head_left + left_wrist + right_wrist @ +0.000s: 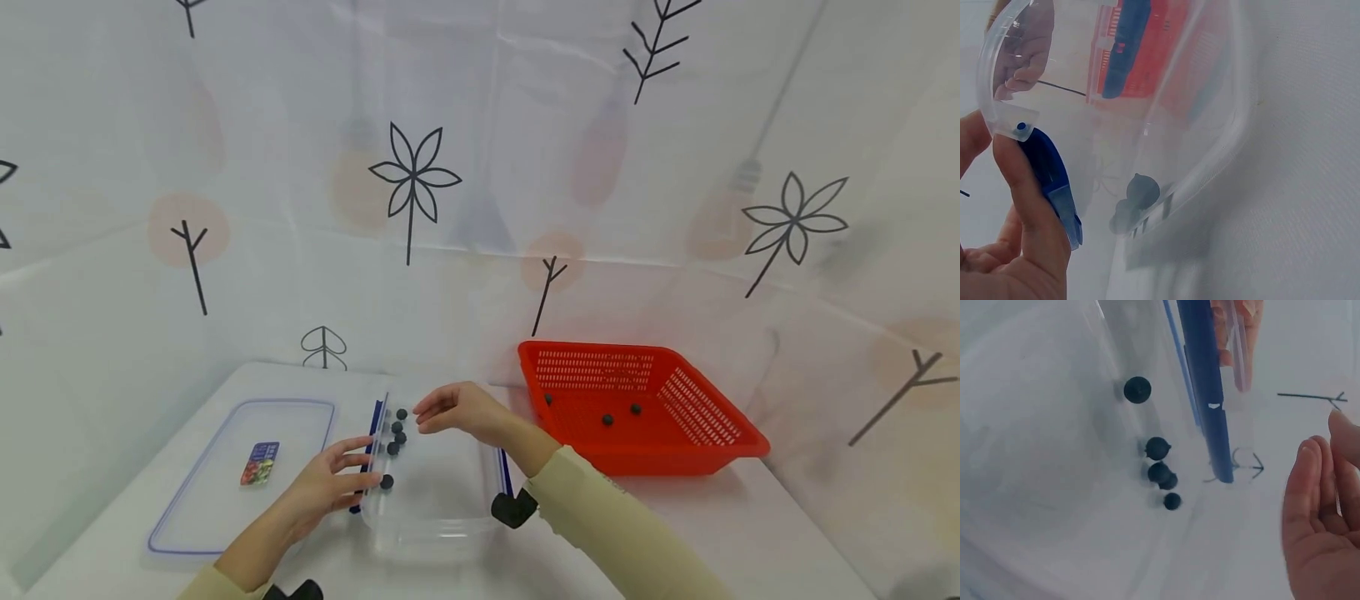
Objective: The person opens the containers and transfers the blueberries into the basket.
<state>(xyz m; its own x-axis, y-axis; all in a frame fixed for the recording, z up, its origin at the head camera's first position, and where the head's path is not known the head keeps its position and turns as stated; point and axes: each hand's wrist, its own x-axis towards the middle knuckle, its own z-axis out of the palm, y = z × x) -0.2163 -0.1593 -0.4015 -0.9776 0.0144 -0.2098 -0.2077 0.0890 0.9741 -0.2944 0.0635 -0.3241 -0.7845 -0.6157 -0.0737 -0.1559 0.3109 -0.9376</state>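
A transparent plastic container (442,475) with blue side latches stands at the middle of the table. Several small dark balls (1158,449) lie in it along its left wall. My left hand (322,492) is at that wall, and in the left wrist view its thumb and finger pinch the rim beside a blue latch (1047,162). Above the container's far part hovers my right hand (468,412), fingers loosely bent and thumb near the fingertips; nothing shows between them in the right wrist view.
To the right stands a red perforated basket (645,460) with a few dark balls (607,420) inside. On the left lies a transparent lid (217,508) with a blue edge and a colourful label (260,463). A patterned sheet (480,208) hangs behind the white table (675,542).
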